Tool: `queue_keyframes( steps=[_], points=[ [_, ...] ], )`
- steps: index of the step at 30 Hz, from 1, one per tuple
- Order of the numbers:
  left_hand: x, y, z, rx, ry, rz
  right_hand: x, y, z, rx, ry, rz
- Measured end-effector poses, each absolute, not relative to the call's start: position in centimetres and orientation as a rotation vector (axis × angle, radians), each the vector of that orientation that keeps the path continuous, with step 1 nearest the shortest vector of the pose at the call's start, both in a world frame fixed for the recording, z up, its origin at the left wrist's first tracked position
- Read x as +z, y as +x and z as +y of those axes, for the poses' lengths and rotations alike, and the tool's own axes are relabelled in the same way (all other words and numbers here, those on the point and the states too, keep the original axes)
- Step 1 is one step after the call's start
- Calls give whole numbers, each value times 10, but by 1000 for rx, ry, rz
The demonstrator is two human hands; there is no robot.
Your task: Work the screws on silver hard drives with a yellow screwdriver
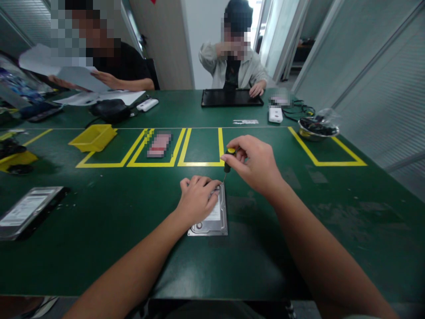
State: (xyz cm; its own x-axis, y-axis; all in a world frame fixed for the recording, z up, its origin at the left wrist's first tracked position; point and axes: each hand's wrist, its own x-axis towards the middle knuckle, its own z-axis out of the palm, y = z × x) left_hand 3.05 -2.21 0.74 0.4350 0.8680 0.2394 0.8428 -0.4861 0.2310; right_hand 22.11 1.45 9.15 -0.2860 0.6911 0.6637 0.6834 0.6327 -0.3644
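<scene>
1. The green table (109, 230) fills most of the frame, marked across its middle with yellow tape rectangles (201, 148).
2. Two other people sit along the far edge: one at upper left holds up sheets of paper (59, 66), the other at upper centre rests a hand by a black tablet (230, 98).
3. At far left centre lies a second hard drive (28, 212), flat on the table, well apart from the hands.
4. A yellow bin (93, 137) sits in the leftmost taped box at upper left; a metal bowl (317, 129) stands at upper right on the corner of another taped box.
5. The hard drive (212, 217) lies flat at lower centre, label up, just below the taped boxes.
6. The left hand (197, 197) lies palm down on the drive's upper left part, fingers spread loosely and pressing it to the table.
7. The right hand (255, 164) sits just above and right of the drive, fingers curled together and pinching a screwdriver.
8. The screwdriver (228, 159), with black handle and yellow cap, stands nearly upright, its thin shaft reaching down to the drive's upper right corner.
</scene>
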Motion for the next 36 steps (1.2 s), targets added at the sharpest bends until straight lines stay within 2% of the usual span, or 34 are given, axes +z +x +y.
queue_keyframes(
  steps=[28, 36],
  points=[
    [10, 30, -23, 497, 2577, 1538, 86, 212, 13, -37, -1103, -1928],
    [8, 31, -23, 511, 2578, 1545, 96, 220, 10, 216, -1084, -2033]
  ],
)
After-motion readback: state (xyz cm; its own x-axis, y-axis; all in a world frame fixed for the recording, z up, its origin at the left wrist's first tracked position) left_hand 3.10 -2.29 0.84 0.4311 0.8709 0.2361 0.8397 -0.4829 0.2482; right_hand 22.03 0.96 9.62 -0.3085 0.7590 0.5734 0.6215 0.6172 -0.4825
